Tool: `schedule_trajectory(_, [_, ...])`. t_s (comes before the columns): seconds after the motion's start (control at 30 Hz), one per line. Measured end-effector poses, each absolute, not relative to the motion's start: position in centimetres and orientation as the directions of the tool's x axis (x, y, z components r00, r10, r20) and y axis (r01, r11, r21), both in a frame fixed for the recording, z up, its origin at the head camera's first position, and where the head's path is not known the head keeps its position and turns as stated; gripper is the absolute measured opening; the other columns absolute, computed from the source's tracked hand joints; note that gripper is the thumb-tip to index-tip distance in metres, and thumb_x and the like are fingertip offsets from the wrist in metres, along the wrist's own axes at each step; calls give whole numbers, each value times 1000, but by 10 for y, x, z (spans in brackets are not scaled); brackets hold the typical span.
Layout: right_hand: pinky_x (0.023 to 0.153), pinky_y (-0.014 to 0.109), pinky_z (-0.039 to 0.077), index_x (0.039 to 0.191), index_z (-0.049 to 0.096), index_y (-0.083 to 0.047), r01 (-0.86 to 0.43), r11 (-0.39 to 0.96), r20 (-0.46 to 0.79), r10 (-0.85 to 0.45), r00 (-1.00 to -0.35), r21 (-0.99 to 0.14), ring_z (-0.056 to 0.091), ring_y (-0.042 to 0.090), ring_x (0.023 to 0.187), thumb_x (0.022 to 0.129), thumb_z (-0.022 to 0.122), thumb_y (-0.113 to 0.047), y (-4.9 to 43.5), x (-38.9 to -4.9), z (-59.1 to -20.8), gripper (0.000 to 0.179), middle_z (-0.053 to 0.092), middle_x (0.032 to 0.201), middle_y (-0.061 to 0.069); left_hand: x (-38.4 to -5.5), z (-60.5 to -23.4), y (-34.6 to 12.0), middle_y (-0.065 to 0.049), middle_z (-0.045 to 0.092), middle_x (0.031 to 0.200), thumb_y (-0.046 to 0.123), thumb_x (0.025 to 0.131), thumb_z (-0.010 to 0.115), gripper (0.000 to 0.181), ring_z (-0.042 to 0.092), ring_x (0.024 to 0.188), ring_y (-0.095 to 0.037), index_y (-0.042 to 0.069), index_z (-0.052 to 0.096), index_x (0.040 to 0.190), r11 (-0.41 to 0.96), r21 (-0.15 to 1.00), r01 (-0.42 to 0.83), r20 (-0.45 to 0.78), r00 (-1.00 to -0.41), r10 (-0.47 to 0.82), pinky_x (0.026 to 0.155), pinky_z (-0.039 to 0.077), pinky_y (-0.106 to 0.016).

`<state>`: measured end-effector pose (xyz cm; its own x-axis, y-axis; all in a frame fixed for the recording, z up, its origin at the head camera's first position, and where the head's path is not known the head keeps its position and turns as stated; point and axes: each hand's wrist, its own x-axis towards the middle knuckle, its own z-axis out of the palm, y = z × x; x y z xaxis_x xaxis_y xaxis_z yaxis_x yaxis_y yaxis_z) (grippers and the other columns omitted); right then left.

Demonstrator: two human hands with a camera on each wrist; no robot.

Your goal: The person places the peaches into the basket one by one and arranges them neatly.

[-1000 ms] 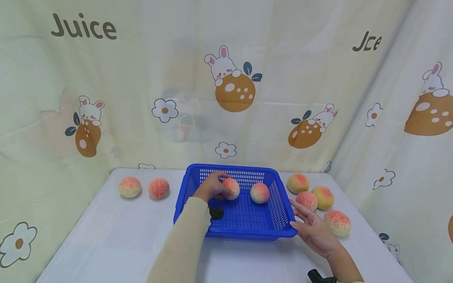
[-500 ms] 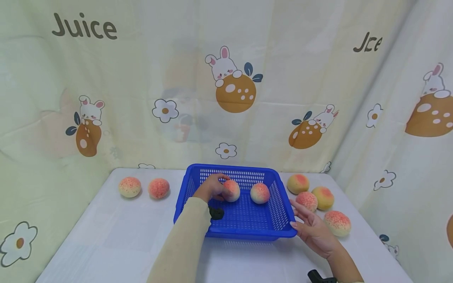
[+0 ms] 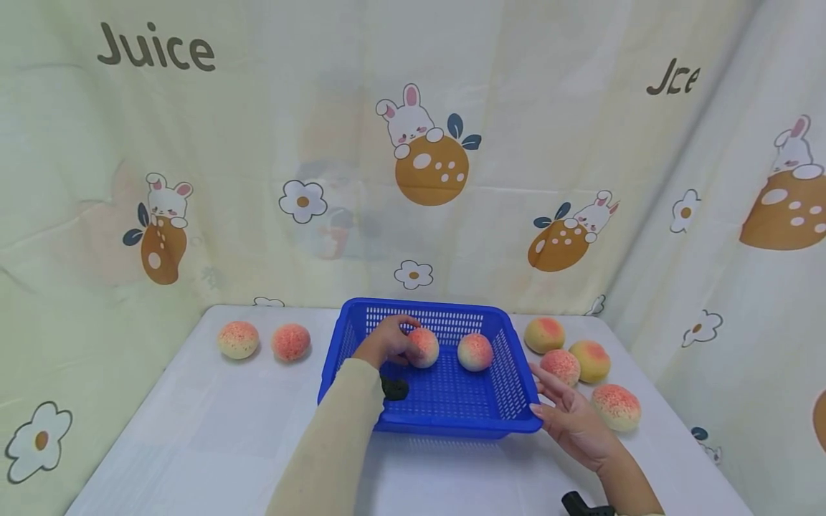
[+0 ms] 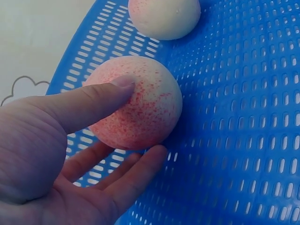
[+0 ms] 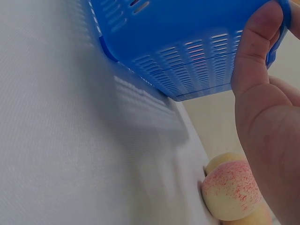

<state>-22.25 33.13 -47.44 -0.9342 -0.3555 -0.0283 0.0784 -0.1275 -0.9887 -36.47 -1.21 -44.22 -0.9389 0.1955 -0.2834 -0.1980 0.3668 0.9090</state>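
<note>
A blue slotted plastic basket (image 3: pixel 445 423) stands mid-table with two pink-and-cream peaches inside. My left hand (image 3: pixel 390 342) reaches into it and holds the left peach (image 3: pixel 424 348). In the left wrist view, the thumb (image 4: pixel 105 101) lies on top of that peach (image 4: pixel 152 105) and the other fingers curve beneath it. The second peach (image 3: pixel 475 352) sits apart to the right, touched by neither hand. My right hand (image 3: pixel 574 423) grips the basket's right rim near the front corner; in the right wrist view the thumb (image 5: pixel 255 51) presses the rim, while its other fingers are mostly hidden.
Two peaches, one cream-pink (image 3: pixel 238 340) and one redder (image 3: pixel 291 342), lie left of the basket. To its right several more are grouped, including a yellow one (image 3: pixel 544 335) and a speckled one (image 3: pixel 616 407) close to my right hand. A printed curtain (image 3: pixel 335 143) hangs behind the white table (image 3: pixel 213 437).
The peach in my left hand sank slightly in the basket between the first two frames, then stayed put. My right hand has kept its place on the rim.
</note>
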Motion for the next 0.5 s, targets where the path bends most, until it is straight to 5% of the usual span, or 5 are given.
schedule_trajectory(0.5, [101, 30, 56, 165, 13, -13, 102, -95, -66, -325, -943, -990, 65, 11, 115, 105, 53, -5, 329, -222, -472, 72, 55, 129, -1, -351, -422, -33, -21, 57, 127, 0, 88, 76, 56, 64, 106, -34, 11, 59, 140, 374, 923, -89, -213, -929, 304, 94, 59, -51])
